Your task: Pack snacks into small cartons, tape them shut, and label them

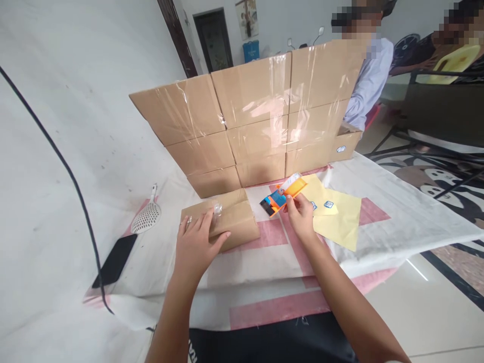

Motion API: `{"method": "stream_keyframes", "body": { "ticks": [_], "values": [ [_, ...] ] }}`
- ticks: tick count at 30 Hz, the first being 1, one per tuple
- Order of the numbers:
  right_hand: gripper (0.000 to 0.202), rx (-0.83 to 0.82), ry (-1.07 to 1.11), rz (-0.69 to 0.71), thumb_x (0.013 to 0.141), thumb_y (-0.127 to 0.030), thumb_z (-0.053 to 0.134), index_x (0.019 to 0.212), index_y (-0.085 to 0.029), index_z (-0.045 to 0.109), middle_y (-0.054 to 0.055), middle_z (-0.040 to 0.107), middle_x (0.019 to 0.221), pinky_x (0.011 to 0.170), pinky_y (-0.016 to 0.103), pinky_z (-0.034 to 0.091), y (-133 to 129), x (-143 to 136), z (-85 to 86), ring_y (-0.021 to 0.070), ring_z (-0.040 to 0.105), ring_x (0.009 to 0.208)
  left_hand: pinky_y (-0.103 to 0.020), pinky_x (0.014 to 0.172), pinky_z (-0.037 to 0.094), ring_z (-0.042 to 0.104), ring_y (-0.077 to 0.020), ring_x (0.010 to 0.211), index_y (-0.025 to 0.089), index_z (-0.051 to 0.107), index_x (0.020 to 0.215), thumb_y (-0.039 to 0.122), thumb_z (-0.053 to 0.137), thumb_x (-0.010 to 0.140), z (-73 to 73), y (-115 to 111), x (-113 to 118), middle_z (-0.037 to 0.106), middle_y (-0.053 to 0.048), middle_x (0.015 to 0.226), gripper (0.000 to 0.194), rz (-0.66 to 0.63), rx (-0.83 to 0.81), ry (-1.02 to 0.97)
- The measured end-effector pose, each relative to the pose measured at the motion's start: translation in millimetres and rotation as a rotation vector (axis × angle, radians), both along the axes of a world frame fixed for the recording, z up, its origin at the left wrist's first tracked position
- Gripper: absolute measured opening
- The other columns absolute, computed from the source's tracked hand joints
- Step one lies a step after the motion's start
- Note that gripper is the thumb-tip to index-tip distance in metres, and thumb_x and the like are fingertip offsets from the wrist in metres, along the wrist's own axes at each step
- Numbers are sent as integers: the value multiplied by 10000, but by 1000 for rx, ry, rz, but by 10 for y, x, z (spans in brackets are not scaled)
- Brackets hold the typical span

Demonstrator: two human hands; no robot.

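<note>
Well, the orange and blue packet (pixel 279 198) juts out beyond the right hand (pixel 301 214), while a cardboard box (pixel 236 217) lies beneath the left hand (pixel 195 241). Fingers cover one edge of the packet, and its print is too small to read. The right hand pinches it, thumb against fingers; the left rests spread, grasping nothing.

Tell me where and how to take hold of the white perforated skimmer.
I'd grip the white perforated skimmer by its slim handle, which points away from the person, beyond the wider, hole-filled bowl. Come from the right, the side facing the cardboard box under the left hand: the white wall on the left would probably crowd a grasp.
</note>
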State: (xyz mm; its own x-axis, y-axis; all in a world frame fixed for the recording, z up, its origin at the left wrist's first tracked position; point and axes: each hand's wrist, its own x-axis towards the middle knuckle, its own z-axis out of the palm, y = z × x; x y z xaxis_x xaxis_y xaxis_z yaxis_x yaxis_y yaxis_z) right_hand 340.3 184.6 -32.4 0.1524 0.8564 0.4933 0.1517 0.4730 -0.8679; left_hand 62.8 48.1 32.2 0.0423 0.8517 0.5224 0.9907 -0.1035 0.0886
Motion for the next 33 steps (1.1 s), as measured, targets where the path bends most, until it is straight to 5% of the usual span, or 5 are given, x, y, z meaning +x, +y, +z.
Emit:
{"method": "stream_keyframes", "body": {
  "ticks": [12,19,25,30,33],
  "values": [
    [397,-11,-13,36,1018,-542,546,805,-214,618,12,597,680,562,313,443,-115,-27,90,184,576,585,-621,1147,320,631,-379,1189,281,665,1355,540,601,955,-22,-57,77,717,-134,1275,481,27,23,41],
    [413,105,-61,-2,1034,-490,545,745,-203,612,7,574,677,610,306,402,-204,-18,135,167,523,631,-587,1169,245,689,-311,1110,239,650,1316,460,570,1007,190,-105,146,769,-109,1166,388,50,68,82],
    [346,226,-109,-17,1041,-342,564,723,-205,582,-17,508,641,565,291,344,-411,57,260,140,454,580,-425,930,438,704,-265,976,218,736,1123,340,646,957,302,-110,507,766,-96,1052,226,6,270,-50],
    [227,346,-224,52,1023,-207,573,798,-217,599,-2,582,712,575,283,394,-635,152,297,148,526,617,-274,618,406,550,-141,583,212,723,1246,362,631,947,140,33,1091,609,27,629,347,-218,-262,-623],
    [168,418,-330,75,1006,-141,574,858,-214,607,10,601,761,590,277,413,-704,226,306,149,553,653,-262,559,332,462,-120,555,187,776,1054,412,628,931,9,217,1241,576,22,619,296,-345,-600,-999]
  ]
}}
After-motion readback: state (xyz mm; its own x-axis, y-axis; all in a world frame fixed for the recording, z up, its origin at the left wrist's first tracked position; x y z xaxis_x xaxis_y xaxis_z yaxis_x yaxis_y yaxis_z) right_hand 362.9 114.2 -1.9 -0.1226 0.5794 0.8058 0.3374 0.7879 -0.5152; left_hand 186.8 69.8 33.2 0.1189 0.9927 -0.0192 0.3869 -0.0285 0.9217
